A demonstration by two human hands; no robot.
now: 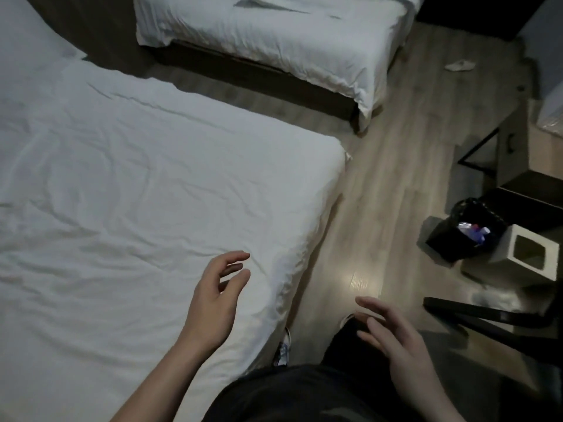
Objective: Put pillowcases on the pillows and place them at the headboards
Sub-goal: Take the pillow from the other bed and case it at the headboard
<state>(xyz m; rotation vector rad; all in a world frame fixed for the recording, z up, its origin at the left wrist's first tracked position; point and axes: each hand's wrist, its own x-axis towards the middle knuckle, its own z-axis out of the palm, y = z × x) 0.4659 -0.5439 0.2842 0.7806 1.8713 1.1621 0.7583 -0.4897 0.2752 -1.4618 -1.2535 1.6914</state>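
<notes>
Two beds in view, both white. Only pillow-like thing I can see is a white shape at the top left corner [27, 35] on the near bed [137, 178], cut off by the frame edge; can't tell if it's a pillow or folded linen, or whether it has a case on. Headboards out of view.

My left hand [213, 303] hovers over the near bed's lower right corner, fingers loosely curled, holding nothing. My right hand [393, 336] is out over the floor beside my leg, fingers spread and relaxed, also empty. Hands well apart.

Near bed sheet is wrinkled all over. Far bed [268, 44] sits across a strip of floor, duvet hanging over its dark base; its far end is cropped.

Wood-look plank floor [393, 184], with a glare spot between my hands. Crumpled white scrap [460, 65] on the floor near the far bed's corner, too small to identify. Black-bagged bin [469, 229] at right with some trash inside, unreadable. Just beside it a pale square box with an opening [530, 257]. Dark chair or frame piece [487, 318] at right, partly cropped. Furniture at the right edge dim and cut off.

Shoe [285, 348] visible at the bed edge, blurred. No legible writing anywhere.
</notes>
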